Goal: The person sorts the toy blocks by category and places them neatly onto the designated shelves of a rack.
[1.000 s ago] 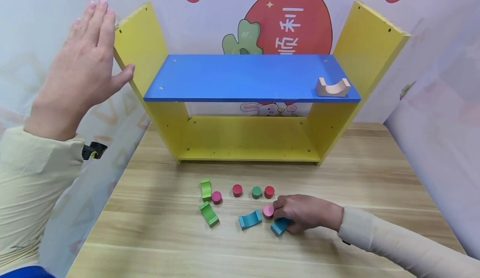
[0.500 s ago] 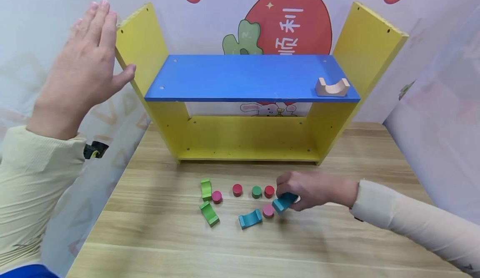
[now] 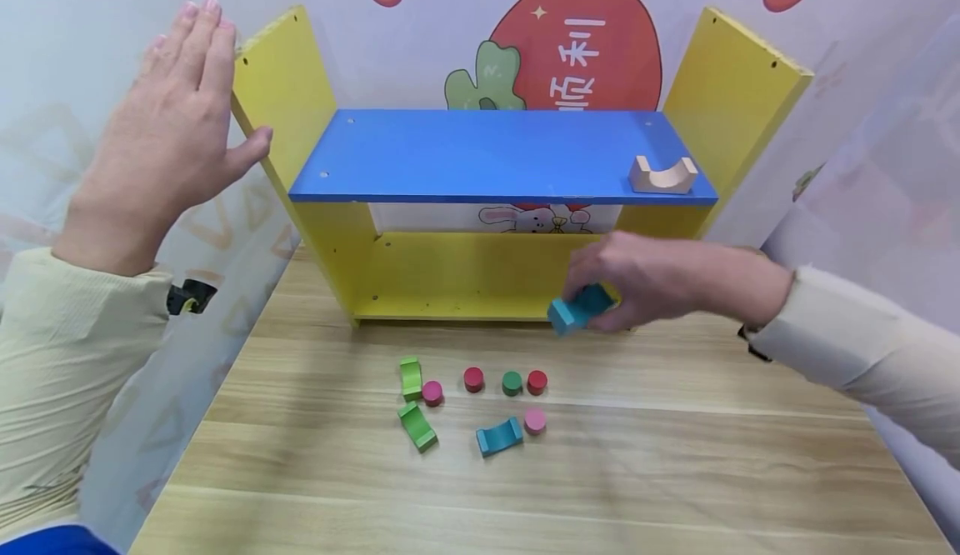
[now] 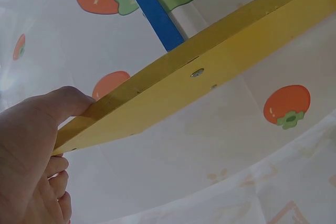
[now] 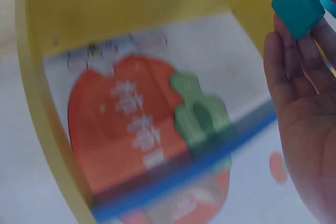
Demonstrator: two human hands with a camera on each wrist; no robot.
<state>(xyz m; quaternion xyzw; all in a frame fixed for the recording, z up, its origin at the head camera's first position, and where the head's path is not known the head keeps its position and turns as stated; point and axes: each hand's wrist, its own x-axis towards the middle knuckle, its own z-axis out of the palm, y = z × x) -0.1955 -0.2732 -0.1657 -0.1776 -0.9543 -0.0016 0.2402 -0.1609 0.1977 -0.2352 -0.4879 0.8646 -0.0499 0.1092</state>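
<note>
My right hand (image 3: 626, 280) pinches a teal block with a scooped-out side (image 3: 581, 309) in front of the yellow and blue shelf. In the right wrist view the teal block (image 5: 298, 4) sits between thumb and fingertips. My left hand (image 3: 168, 122) rests at the left yellow side panel (image 3: 281, 80), its fingers straight and its thumb across the panel's front edge. A pale wooden scooped block (image 3: 663, 178) stands at the right end of the blue shelf board (image 3: 487, 155). Below on the table lie a second teal block (image 3: 500, 437) and two green scooped blocks (image 3: 417, 427).
Several small round pieces lie on the wooden table (image 3: 337, 472): a pink one (image 3: 535, 421), a magenta one (image 3: 432, 392), a dark green one (image 3: 512, 383) and two red ones (image 3: 537, 382). The right yellow panel (image 3: 735, 105) rises beside the pale block.
My right hand has lifted the teal block off the table and carried it up toward the shelf. The left hand stays at the left panel.
</note>
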